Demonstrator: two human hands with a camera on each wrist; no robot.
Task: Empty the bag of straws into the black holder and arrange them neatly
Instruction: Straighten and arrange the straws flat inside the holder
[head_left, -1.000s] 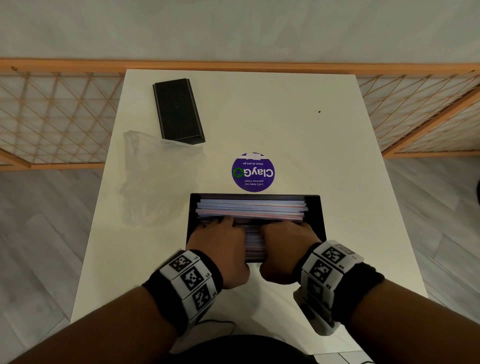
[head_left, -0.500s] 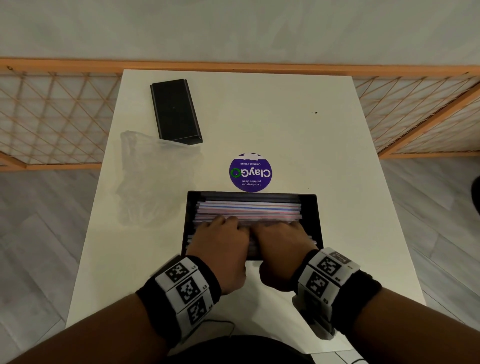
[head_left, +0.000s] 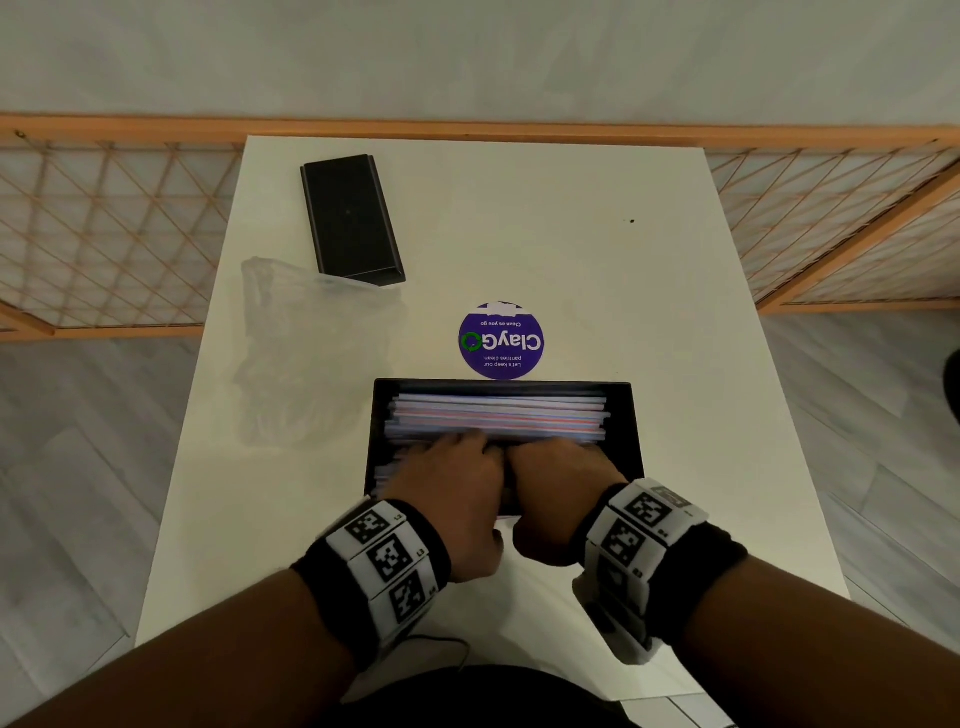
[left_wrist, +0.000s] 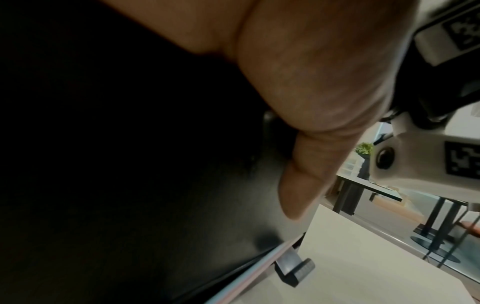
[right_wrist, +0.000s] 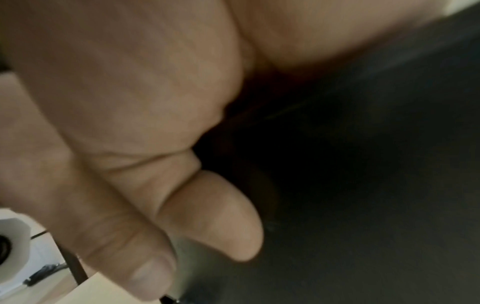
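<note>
Head view: a white rectangular table (head_left: 571, 249) stands against a pale wall, with an orange wooden lattice rail (head_left: 104, 223) behind it and grey plank flooring to either side. One round purple sticker (head_left: 501, 340) lies near the table's middle. Just in front of the sticker sits one open black rectangular holder (head_left: 621, 415), filled with a flat layer of pastel paper straws (head_left: 498, 415) lying crosswise. The left hand (head_left: 452, 499) and right hand (head_left: 558, 491) lie side by side on the straws, fingers reaching forward and pressing down, gripping nothing. Left of the sticker lies one crumpled clear plastic bag (head_left: 317, 358); beyond it, one flat black lid (head_left: 350, 218).

Left wrist view: the thumb points down over the holder's dark wall; a dark-legged table (left_wrist: 369, 191) and one green plant (left_wrist: 365, 148) stand beyond.

Right wrist view: two blurred fingertips (right_wrist: 221, 216) against the holder's black surface.
</note>
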